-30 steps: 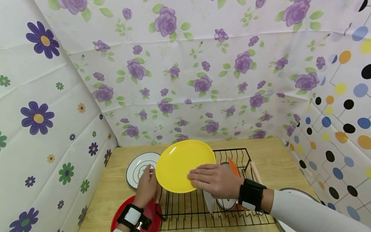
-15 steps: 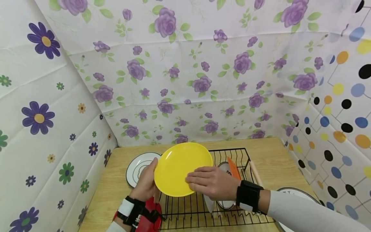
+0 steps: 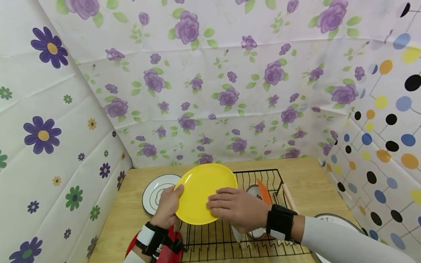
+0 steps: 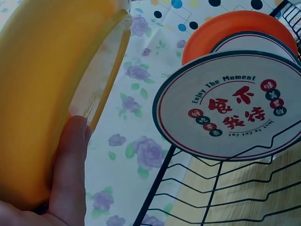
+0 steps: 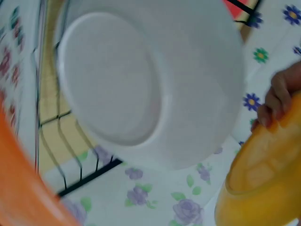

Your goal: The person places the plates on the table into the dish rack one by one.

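Observation:
Both hands hold a round yellow plate [image 3: 200,197] above the rack, tilted with its inner face toward me. My left hand [image 3: 166,206] grips the left rim, thumb over the edge. Across the lower right rim lies my right hand [image 3: 235,210]; its fingers rest on the inner face, its thumb hidden. Below the plate stands a black wire dish rack [image 3: 210,243]. A white plate with red lettering [image 4: 230,103] stands in it, in front of an orange plate [image 4: 235,28]. The right wrist view shows a white plate's underside [image 5: 113,80].
A white plate with dark rim [image 3: 151,193] lies at the back left of the wooden table [image 3: 306,175]. A red plate [image 3: 171,252] sits left of the rack, partly under the left forearm. Another white plate [image 3: 338,221] lies at the right. Patterned cloth walls surround the table.
My left hand has come up to the yellow plate and taken its left rim; earlier it was beside the edge. The plate and my right hand have shifted slightly left and down.

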Action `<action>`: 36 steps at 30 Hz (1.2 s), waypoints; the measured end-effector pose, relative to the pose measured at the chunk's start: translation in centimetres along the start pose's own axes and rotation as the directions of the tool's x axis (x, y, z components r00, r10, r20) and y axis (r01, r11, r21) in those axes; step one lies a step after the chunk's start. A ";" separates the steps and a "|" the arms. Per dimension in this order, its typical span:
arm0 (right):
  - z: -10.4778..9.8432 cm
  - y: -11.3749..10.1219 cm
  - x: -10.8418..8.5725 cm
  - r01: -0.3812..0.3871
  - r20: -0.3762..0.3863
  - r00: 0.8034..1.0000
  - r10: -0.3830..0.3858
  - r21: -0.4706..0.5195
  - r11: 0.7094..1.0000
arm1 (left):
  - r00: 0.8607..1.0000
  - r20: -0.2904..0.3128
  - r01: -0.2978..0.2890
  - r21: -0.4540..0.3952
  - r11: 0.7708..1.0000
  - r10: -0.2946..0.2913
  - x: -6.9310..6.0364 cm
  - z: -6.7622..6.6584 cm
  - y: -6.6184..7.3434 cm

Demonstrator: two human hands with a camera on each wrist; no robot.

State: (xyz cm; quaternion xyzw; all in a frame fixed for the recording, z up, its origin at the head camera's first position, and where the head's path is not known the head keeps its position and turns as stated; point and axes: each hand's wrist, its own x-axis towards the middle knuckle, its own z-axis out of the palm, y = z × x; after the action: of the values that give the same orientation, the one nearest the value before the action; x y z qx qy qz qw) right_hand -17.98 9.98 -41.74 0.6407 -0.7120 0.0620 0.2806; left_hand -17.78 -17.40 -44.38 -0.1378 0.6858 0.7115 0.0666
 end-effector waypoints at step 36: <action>0.5 3.1 5.6 -0.316 0.403 0.235 0.885 0.893 -0.322 | 0.988 -0.045 -0.141 0.163 0.976 0.150 -1.0 -0.7 -1.4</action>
State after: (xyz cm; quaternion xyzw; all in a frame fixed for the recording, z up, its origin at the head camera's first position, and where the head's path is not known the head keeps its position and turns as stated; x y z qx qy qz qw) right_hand -21.18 5.35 -38.63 0.0822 -0.6353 0.7631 -0.0857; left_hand -16.34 -17.98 -45.42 -0.1016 0.7504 0.6531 0.0057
